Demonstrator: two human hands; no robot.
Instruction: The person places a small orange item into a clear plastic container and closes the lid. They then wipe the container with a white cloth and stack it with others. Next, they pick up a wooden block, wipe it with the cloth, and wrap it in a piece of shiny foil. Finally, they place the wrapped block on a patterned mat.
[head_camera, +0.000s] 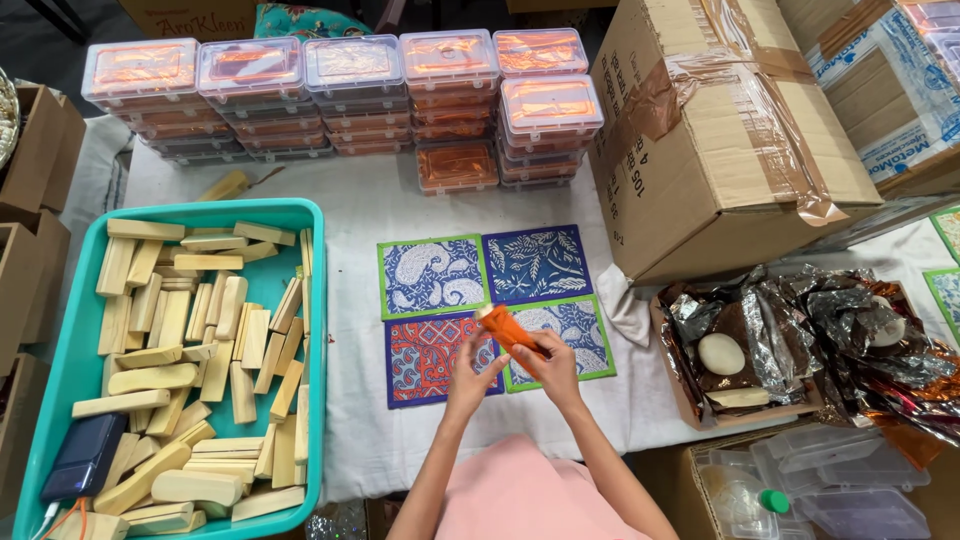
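Both my hands meet over the white-covered table, just above four patterned cards. My right hand (548, 366) grips an oblong bar wrapped in shiny orange foil (505, 328), held tilted. My left hand (470, 378) touches the bar's lower end with its fingertips. Under the hands lie a red patterned card (420, 362) and a green-edged blue card (572, 328). Behind them lie a green-edged paisley card (432, 276) and a dark blue leaf card (536, 262).
A teal tray (60, 370) full of pale bars stands at the left, with a dark blue device (84, 456) in its corner. Stacked clear boxes of orange-wrapped bars (350, 90) line the back. Cardboard cartons (720, 130), crumpled foil sheets (800, 330) and empty clear boxes (850, 490) fill the right.
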